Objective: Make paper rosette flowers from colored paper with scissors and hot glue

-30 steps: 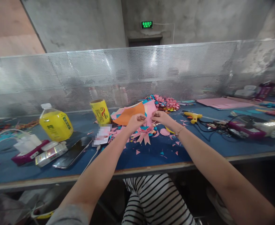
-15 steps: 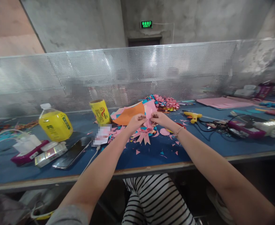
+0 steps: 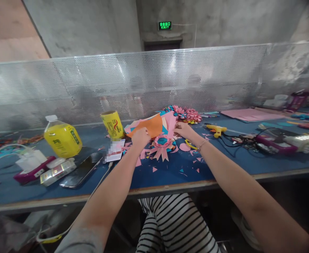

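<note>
My right hand (image 3: 184, 130) pinches a pink paper strip (image 3: 171, 127) that stands up beside its fingertips. My left hand (image 3: 141, 136) is closed in front of a sheet of orange paper (image 3: 152, 125); whether anything is between its fingers is hidden. Between the hands, on the blue table, lies a pink and blue paper flower (image 3: 162, 141) with notched pink tails (image 3: 161, 154) pointing toward me. Pink paper scraps (image 3: 154, 169) are scattered around it. Just right of the flower is a round pink paper piece (image 3: 185, 147).
A yellow glue gun (image 3: 217, 130) with a black cord lies at right. At left stand a yellow roll (image 3: 113, 124) and a jug of yellow liquid (image 3: 62, 138), with a phone (image 3: 82, 171) nearer me. Paper flowers (image 3: 188, 114) are heaped behind, before a perforated metal screen (image 3: 154, 77).
My hands have parted: the left moved left and away from the strip, while the right shifted slightly right, still holding it. The paper flower between them is now more visible.
</note>
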Available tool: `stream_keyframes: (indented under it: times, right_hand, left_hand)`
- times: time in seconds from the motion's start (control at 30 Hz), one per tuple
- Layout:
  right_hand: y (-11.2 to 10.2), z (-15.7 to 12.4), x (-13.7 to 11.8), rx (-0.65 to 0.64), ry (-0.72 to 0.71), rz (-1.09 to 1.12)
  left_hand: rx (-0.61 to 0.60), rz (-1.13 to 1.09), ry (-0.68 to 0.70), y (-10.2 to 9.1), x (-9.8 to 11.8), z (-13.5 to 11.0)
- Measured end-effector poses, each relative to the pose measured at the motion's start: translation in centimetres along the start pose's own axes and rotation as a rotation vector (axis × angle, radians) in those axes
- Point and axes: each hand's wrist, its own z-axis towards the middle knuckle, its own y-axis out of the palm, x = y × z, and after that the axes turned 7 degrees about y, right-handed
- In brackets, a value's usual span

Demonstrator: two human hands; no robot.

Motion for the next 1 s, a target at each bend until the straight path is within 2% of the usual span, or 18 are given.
stream_keyframes:
  times: [0.13,0.27,0.4,0.53,0.7,0.8,0.83,0.9,0.97,1.0]
  right_hand:
    - [0.5,0.0,0.2,-0.108,0.017,0.080]
    - [0.8,-0.3,0.3,-0.194,-0.010,0.152]
    - [0.9,-0.6,-0.1,-0.202,0.015,0.130]
    - [0.9,-0.7,-0.4,-0.224,0.014,0.102]
    - [1.4,-1.0,-0.4,-0.269,-0.057,0.069]
    - [1.3,-0.8,-0.6,-0.273,-0.102,-0.058]
    - [0.9,-0.6,-0.6,-0.237,-0.121,-0.146]
    - [-0.8,0.0,-0.4,-0.072,-0.160,-0.386]
    - [-3.7,0.8,0.5,0.247,-0.132,-0.658]
    - [-5.5,1.2,1.2,0.383,-0.031,-0.753]
  left_hand:
    - [0.003,0.048,0.124,0.7,0.3,-0.1]
    - [-0.044,-0.255,0.243,1.4,1.4,0.1]
    - [-0.126,-0.610,0.291,1.7,2.5,-0.2]
    - [-0.150,-0.677,0.321,1.6,2.7,-0.4]
    - [-0.146,-0.841,0.322,1.5,2.6,-0.3]
    - [-0.135,-0.889,0.332,1.3,2.9,-0.4]
    - [-0.119,-0.891,0.321,1.3,2.9,-0.5]
    - [-0.080,-0.886,0.294,1.1,3.0,-0.5]
    - [-0.056,-0.877,0.277,1.1,2.9,-0.3]
    - [-0.051,-0.874,0.270,1.1,2.7,-0.2]
